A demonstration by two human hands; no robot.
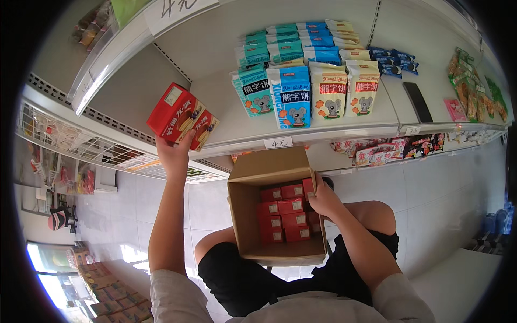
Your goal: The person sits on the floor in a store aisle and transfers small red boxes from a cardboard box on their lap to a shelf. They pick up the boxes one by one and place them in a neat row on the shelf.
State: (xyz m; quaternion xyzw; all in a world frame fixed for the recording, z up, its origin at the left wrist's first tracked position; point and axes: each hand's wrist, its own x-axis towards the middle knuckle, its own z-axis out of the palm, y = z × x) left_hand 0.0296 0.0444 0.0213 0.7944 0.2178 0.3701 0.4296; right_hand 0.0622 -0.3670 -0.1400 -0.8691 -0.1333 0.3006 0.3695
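Observation:
My left hand (175,151) grips red snack boxes (177,117), at least two side by side, raised over the left part of a white store shelf (218,121). My right hand (323,198) holds the right wall of an open cardboard carton (248,218) that rests on my lap between my knees. Several red boxes (291,206) with small white labels lie stacked inside the carton. On the shelf beyond it stand rows of snack bags (291,97) in teal, blue and cream.
Farther right on the shelf lie small dark-blue packets (391,60), a black phone-like slab (417,102) and green snack packs (470,89). A lower shelf holds red and white packets (379,151). A white wire rack (80,133) is at the left; cartons (117,294) are stacked lower left.

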